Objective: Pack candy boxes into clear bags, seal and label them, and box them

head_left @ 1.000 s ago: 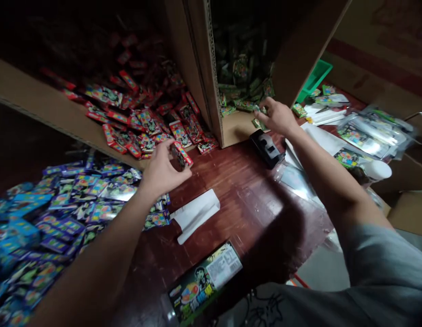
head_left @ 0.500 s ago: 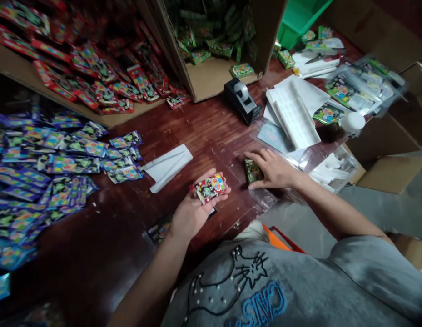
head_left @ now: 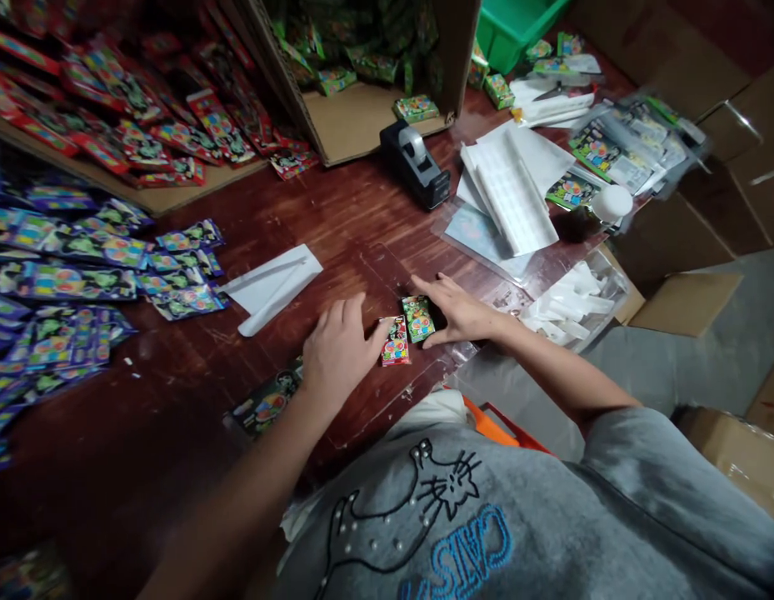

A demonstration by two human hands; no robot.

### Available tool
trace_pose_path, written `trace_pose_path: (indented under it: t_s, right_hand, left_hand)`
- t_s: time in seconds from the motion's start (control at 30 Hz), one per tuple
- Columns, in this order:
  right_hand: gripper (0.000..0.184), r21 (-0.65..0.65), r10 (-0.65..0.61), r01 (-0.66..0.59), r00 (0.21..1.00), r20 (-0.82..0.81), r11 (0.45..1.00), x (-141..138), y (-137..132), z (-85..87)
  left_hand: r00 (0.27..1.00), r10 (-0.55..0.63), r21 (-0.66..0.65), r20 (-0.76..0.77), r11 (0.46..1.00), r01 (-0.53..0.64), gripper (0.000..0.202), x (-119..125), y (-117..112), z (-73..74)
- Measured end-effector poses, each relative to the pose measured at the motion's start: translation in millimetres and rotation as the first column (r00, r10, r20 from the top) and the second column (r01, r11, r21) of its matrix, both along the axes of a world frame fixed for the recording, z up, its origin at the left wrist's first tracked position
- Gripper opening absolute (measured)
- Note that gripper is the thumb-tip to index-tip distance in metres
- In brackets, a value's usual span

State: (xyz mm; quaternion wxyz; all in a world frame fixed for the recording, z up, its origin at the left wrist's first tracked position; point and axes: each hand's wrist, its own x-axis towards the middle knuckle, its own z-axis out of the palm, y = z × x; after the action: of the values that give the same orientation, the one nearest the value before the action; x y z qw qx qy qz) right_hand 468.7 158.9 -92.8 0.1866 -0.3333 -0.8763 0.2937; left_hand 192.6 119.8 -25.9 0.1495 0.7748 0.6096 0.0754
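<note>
A small red packet with a colourful printed front lies on the dark wooden table beside a small green packet. The tip of my left thumb touches the red packet's left edge. The rest of my left hand is spread low over the table, its fingers apart. My right hand holds the green packet from the right, fingers at its far end and thumb at its near end. Partly behind my left forearm lies a dark printed sleeve.
Purple packets are heaped at left. Cardboard boxes hold red packets and green packets. A tape dispenser, white sticker sheets, a white-capped bottle and a green bin stand around. A folded white paper lies left.
My left hand has turned palm down and set the red packet on the table beside the green one. The green packet has turned to show its bright face, and the view has shifted.
</note>
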Motion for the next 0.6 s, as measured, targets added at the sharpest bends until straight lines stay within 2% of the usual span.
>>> trace_pose_path:
  t_s: [0.07,0.1,0.17,0.27,0.33,0.43,0.5,0.6]
  right_hand:
    - [0.125,0.002,0.016,-0.016,1.000,-0.015,1.000,-1,0,-0.1]
    - [0.125,0.006,0.026,-0.026,1.000,-0.016,1.000,-3,-1,0.3]
    - [0.123,0.014,0.043,-0.043,0.999,-0.005,0.999,-8,-2,1.4]
    - [0.121,0.021,0.054,-0.055,0.998,0.027,0.998,-17,-5,3.6]
    - [0.117,0.025,0.055,-0.056,0.998,0.043,0.998,-24,-6,5.7]
    - [0.112,0.019,0.068,-0.069,0.997,0.045,0.997,-31,-7,9.3]
    - [0.109,0.014,0.094,-0.095,0.995,0.031,0.995,-34,-9,11.1]
    - [0.099,0.037,0.111,-0.111,0.994,0.005,0.993,-37,-10,11.9]
  left_hand:
    - [0.981,-0.193,0.039,0.012,0.981,0.192,0.090,-9,-5,-3.0]
    - [0.958,-0.286,0.023,0.028,0.958,0.286,0.097,-13,-6,-5.3]
    - [0.929,-0.366,-0.029,0.057,0.929,0.368,0.094,-20,-9,-11.2]
    - [0.947,-0.309,-0.036,0.081,0.949,0.313,0.078,-21,-13,-21.2]
    - [0.956,-0.273,-0.020,0.106,0.961,0.277,0.079,-18,-16,-27.4]
    - [0.965,-0.212,-0.017,0.153,0.976,0.217,0.104,-13,-21,-31.7]
    - [0.963,-0.199,-0.004,0.180,0.979,0.203,0.123,-14,-27,-29.1]
    - [0.971,-0.184,0.057,0.150,0.983,0.177,0.143,-32,-41,-20.7]
